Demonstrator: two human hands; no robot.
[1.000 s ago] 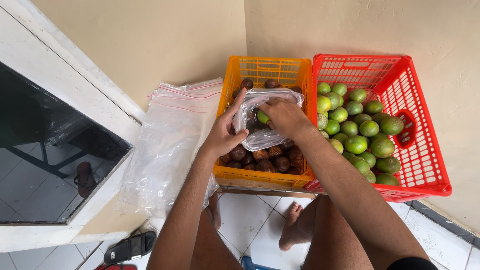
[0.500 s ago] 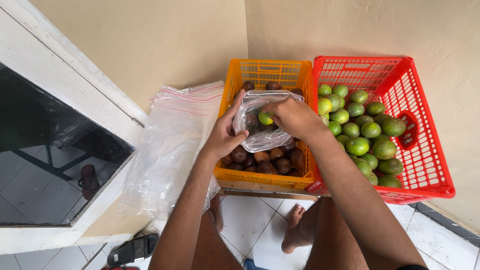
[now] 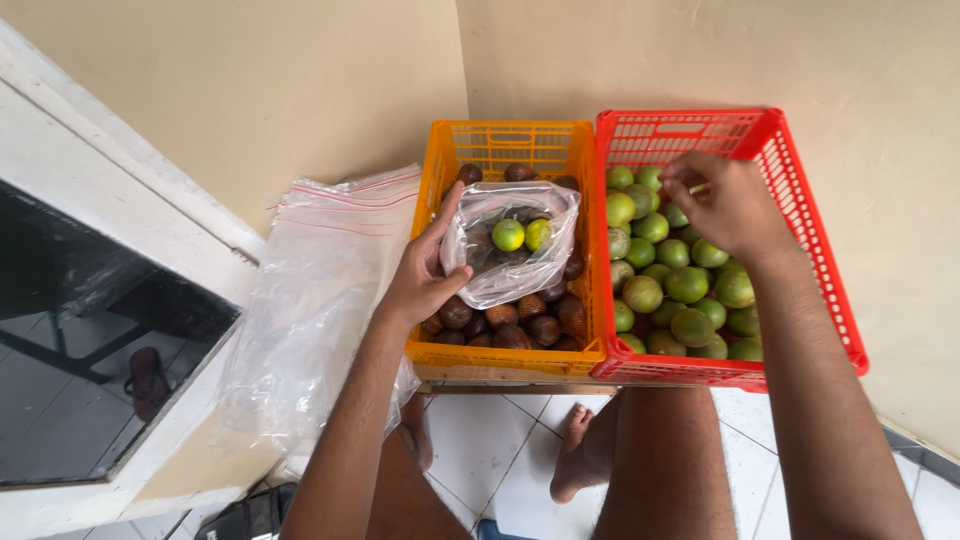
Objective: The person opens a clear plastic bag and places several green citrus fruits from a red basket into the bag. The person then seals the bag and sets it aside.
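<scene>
My left hand (image 3: 428,268) grips the edge of a clear plastic bag (image 3: 500,268) that rests on brown scaly fruits (image 3: 520,325) inside an orange crate (image 3: 500,358). Two green limes (image 3: 522,234) lie inside the bag. My right hand (image 3: 725,203) hovers over the far part of a red crate (image 3: 800,215) filled with green limes (image 3: 685,285); its fingers are pinched together over one of them, and I cannot see whether they hold it.
A stack of clear zip bags (image 3: 315,300) leans against the wall left of the orange crate. A white-framed dark glass panel (image 3: 90,340) stands at the left. My bare feet (image 3: 580,450) rest on white floor tiles below the crates.
My right hand has left the bag's mouth and moved right, over the red crate of limes. The left hand still holds the bag, which now shows two limes.
</scene>
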